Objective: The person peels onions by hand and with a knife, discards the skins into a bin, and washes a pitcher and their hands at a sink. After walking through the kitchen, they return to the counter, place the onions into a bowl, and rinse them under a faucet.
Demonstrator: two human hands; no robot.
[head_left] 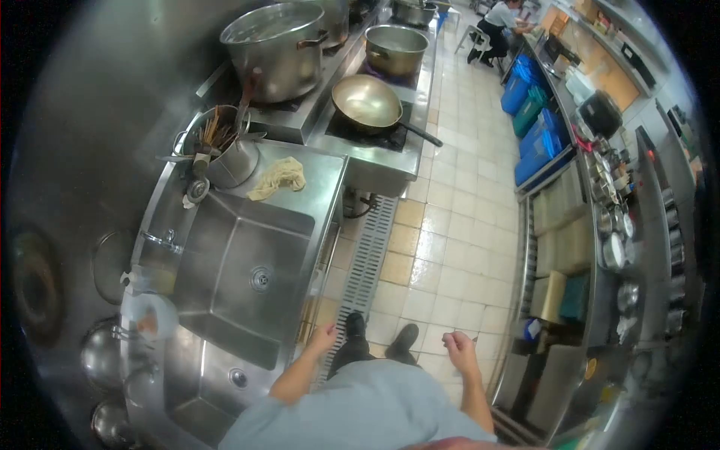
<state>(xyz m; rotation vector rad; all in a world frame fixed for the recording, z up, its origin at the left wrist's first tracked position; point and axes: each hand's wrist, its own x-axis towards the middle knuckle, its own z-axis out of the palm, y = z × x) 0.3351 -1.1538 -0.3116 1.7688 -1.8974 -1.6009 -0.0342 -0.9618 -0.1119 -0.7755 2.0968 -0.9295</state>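
Observation:
My left hand (324,337) hangs low by the front edge of the steel sink counter, above the floor grate. Its fingers look loosely curled, with nothing visible in them. My right hand (459,349) is held out over the tiled floor, fingers curled in; I see no object in it. Nearest to the left hand is a double-basin sink (247,247). Beyond it a crumpled yellowish cloth (279,178) lies on the counter beside a steel pot (234,163) full of utensils. A frying pan (367,103) rests on the stove, its black handle sticking out over the aisle.
A large stockpot (276,56) and another pot (396,51) stand on burners. A floor grate (367,255) runs along the counter. Blue bins (538,146) and a shelf with metal bowls (613,247) line the right side. Another person (498,26) sits at the far end.

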